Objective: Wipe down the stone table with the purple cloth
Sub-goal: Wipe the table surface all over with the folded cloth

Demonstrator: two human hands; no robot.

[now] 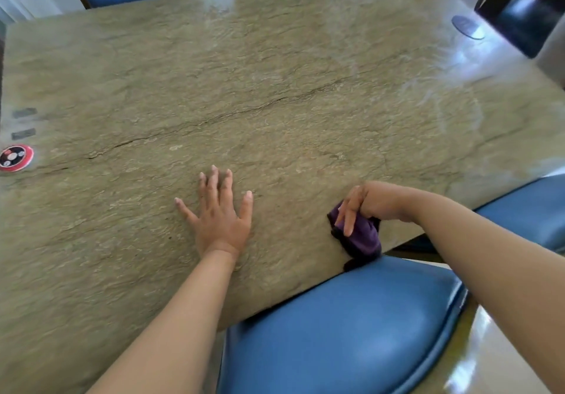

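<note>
the stone table (275, 88) fills most of the frame, its rough tan surface crossed by a long dark crack. a blue chair seat (336, 332) sits at the lower right, tucked against the table edge. the left hand (218, 219) lies flat at centre, fingers spread wide, holding nothing. the right hand (367, 202), right of centre, has its grip closed around the bunched purple cloth (363, 237), which rests at the table edge. a red round disc (15, 157) lies at far left.

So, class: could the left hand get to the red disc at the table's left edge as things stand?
Probably yes. The left hand lies flat and empty on the table, and only bare stone lies between it and the red disc. It may need a lean.
</note>
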